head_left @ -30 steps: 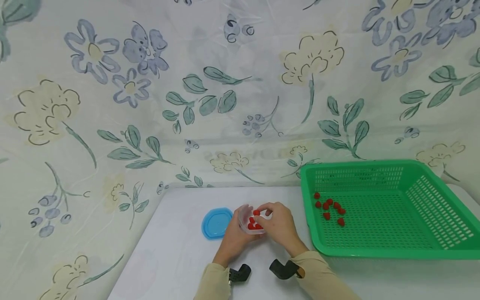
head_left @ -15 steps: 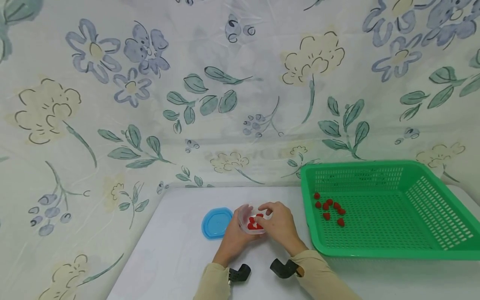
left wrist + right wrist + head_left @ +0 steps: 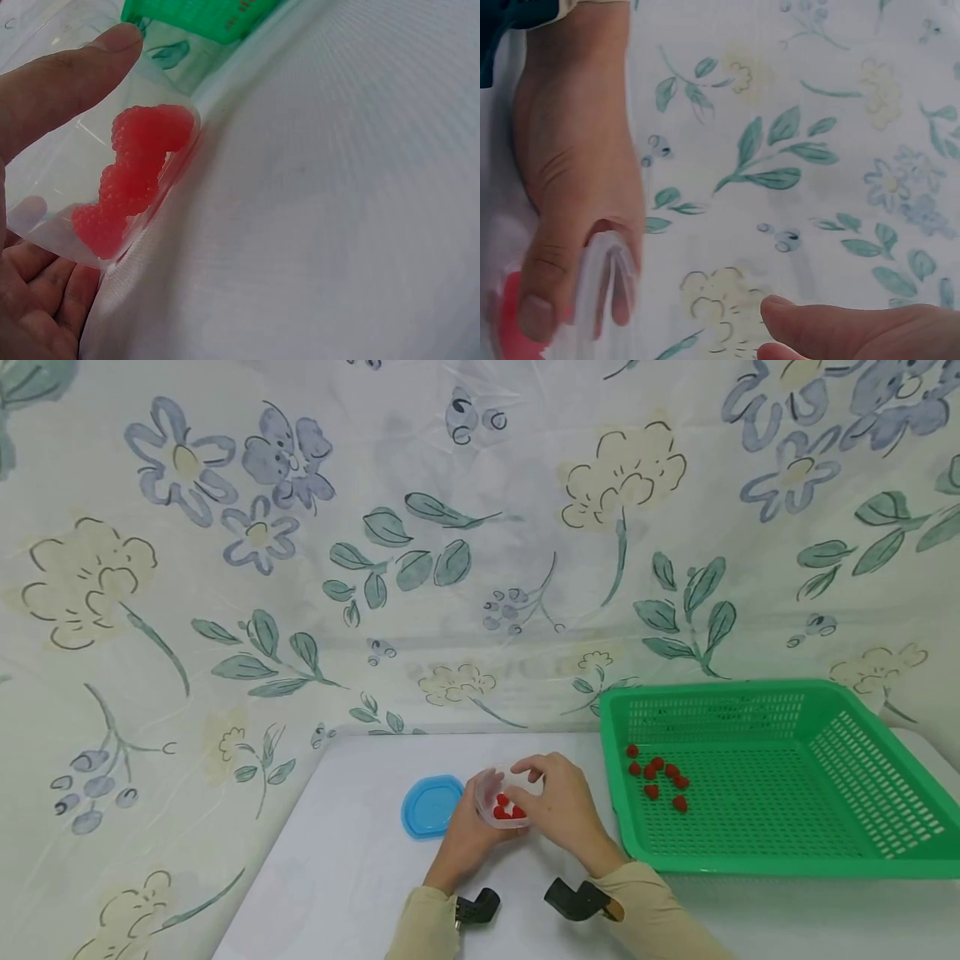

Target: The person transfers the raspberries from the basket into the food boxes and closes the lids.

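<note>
My left hand (image 3: pixel 467 842) holds a clear plastic tub (image 3: pixel 489 787) just over the white table, tilted toward me. In the left wrist view the thumb lies along the tub's wall and the fingers curl under it. Several raspberries (image 3: pixel 135 176) lie in the tub's bottom. My right hand (image 3: pixel 567 808) hovers at the tub's right rim, thumb and fingers apart, nothing between them. From the right wrist, its fingertips (image 3: pixel 840 330) show at the lower right, away from the tub.
A blue lid (image 3: pixel 432 807) lies left of the tub. At the right stands a green mesh basket (image 3: pixel 765 863), with several more raspberries (image 3: pixel 651 792) at its left end. A floral cloth (image 3: pixel 480 577) hangs behind the table.
One second ago my right hand pinched a raspberry over the tub. The raspberry went down into the tub, the fingers parted, and the hand rose slightly. The left hand stayed put.
</note>
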